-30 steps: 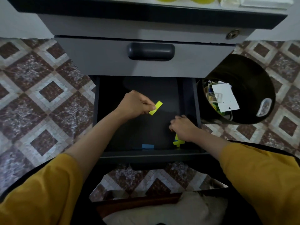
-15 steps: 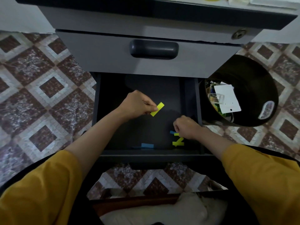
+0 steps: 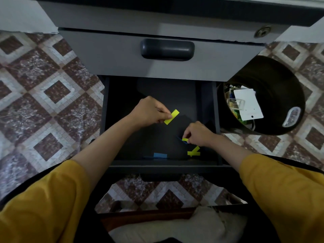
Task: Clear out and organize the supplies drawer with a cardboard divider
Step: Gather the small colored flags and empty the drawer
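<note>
While only a few paper scraps lie on its dark floor, the open drawer (image 3: 163,166) seems to be at the end of the clearing-out step. No cardboard divider shows in this view.

On the far left is a tiled floor (image 3: 43,95) with brown and cream diamonds, a hard surface with a mosaic pattern. Next comes the left hand (image 3: 149,112), over the middle of the drawer. Its thumb and curled fingers pinch one end of a yellow strip (image 3: 171,116), which is flat, thin and rectangular, probably a sticky paper tab. Lower, near the front wall of the drawer, lies a blue strip (image 3: 159,155) of the same flat kind.

To the right, the right hand (image 3: 199,133) is low over the drawer bottom. Its fingertips are closed on a small yellow and blue scrap (image 3: 184,139). Just beside it, nearer the front, two crossed yellow strips (image 3: 193,152) lie on the bottom.

At the far right stands a round black bin (image 3: 280,81), smooth and perhaps plastic, touching or just beside the side of the drawer. It holds mixed supplies and a white card (image 3: 248,104).

I judge that the next move needs a fine pinch with the nails, because such thin paper lies flat on the smooth bottom. After that, the scraps can go to the bin.
</note>
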